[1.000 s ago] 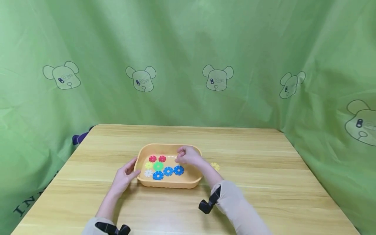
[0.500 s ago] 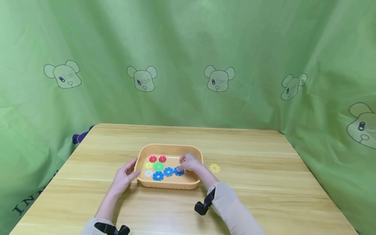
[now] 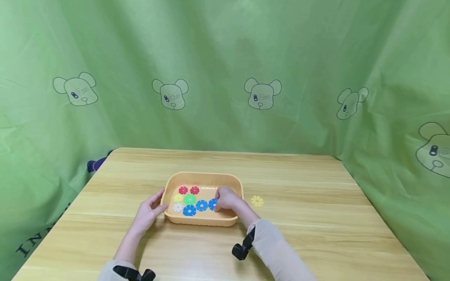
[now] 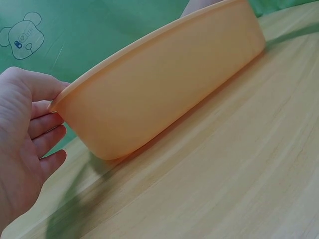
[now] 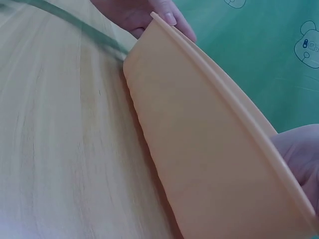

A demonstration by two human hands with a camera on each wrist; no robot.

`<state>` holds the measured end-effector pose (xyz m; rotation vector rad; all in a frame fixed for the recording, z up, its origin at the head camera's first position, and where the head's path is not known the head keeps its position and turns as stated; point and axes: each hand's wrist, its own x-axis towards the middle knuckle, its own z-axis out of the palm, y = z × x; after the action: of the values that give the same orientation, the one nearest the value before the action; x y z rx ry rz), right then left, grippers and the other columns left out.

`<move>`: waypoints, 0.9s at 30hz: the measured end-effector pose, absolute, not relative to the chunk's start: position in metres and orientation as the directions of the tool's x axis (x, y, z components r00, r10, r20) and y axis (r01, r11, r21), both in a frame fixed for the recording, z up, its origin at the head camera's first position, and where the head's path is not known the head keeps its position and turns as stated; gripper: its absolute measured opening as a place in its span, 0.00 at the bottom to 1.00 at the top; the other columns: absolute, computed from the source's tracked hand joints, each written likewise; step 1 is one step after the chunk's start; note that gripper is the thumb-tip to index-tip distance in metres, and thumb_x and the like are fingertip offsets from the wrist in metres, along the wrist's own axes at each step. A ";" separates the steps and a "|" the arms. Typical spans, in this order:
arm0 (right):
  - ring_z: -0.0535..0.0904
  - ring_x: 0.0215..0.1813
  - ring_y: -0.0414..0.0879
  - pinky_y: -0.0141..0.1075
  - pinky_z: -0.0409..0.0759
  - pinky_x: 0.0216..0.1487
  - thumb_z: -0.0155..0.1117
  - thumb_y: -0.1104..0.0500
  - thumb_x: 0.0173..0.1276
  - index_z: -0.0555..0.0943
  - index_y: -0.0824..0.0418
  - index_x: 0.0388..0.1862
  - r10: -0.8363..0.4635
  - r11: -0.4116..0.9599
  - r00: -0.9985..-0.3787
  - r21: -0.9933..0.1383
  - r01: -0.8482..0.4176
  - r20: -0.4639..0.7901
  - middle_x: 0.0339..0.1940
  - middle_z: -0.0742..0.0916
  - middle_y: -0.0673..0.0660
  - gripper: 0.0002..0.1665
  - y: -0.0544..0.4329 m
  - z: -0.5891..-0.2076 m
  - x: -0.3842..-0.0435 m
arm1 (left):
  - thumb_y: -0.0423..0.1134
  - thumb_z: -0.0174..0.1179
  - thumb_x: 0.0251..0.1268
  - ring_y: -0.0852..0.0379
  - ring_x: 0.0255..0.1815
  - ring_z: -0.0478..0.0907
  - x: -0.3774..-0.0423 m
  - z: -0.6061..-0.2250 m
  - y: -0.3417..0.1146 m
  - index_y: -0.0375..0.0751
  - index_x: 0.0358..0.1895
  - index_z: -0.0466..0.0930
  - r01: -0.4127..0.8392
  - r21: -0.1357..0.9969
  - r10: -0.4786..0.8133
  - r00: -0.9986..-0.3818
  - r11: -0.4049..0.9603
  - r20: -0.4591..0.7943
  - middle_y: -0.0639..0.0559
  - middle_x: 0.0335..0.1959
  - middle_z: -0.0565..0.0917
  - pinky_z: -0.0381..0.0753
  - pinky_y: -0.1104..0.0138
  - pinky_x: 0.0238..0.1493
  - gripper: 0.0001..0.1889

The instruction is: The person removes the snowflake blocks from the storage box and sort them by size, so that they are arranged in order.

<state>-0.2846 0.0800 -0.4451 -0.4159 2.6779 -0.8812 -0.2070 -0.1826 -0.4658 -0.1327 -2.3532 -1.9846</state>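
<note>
Resting at lower centre of the head frame, the tray (image 3: 202, 221) has its left end pinched by the left hand (image 3: 147, 210); the right hand (image 3: 228, 198) overlaps the rightmost blue disc (image 3: 212, 204), grip indiscernible.

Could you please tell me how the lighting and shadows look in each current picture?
Head view: bright, with a pale sheen on the table at the bottom edge and a small highlight inside the tray; left wrist view: dimmer, a dark shadow on the table near the left hand; right wrist view: whitish haze at lower left.
</note>
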 end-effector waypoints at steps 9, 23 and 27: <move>0.72 0.22 0.44 0.28 0.71 0.21 0.69 0.72 0.49 0.72 0.65 0.25 -0.371 0.696 -0.909 -0.705 -0.137 -0.189 0.22 0.75 0.55 0.13 0.083 -0.439 -0.284 | 0.25 0.57 0.59 0.38 0.65 0.61 -0.208 -0.466 -0.183 0.25 0.65 0.59 0.116 0.979 0.026 -0.993 0.169 0.113 0.32 0.66 0.61 0.62 0.58 0.63 0.30; 0.77 0.25 0.47 0.41 0.83 0.32 0.63 0.73 0.54 0.74 0.68 0.31 -0.361 0.516 -0.920 -0.855 -0.060 -0.153 0.23 0.78 0.57 0.08 0.100 -0.402 -0.285 | 0.27 0.57 0.59 0.37 0.66 0.60 -0.206 -0.469 -0.182 0.25 0.66 0.58 0.113 0.974 0.012 -0.994 0.196 0.113 0.32 0.67 0.60 0.62 0.56 0.63 0.31; 0.78 0.28 0.49 0.42 0.83 0.35 0.63 0.73 0.56 0.74 0.70 0.35 -0.330 0.428 -0.930 -0.904 0.004 -0.160 0.25 0.78 0.58 0.09 0.117 -0.396 -0.287 | 0.27 0.57 0.60 0.38 0.66 0.60 -0.207 -0.470 -0.182 0.26 0.66 0.59 0.103 0.977 0.010 -0.995 0.188 0.103 0.33 0.67 0.60 0.61 0.57 0.64 0.31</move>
<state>-0.2866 0.1169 -0.3958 -0.2808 2.3730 -1.5025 -0.2068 -0.1823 -0.4703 -0.1124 -2.3637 -1.9535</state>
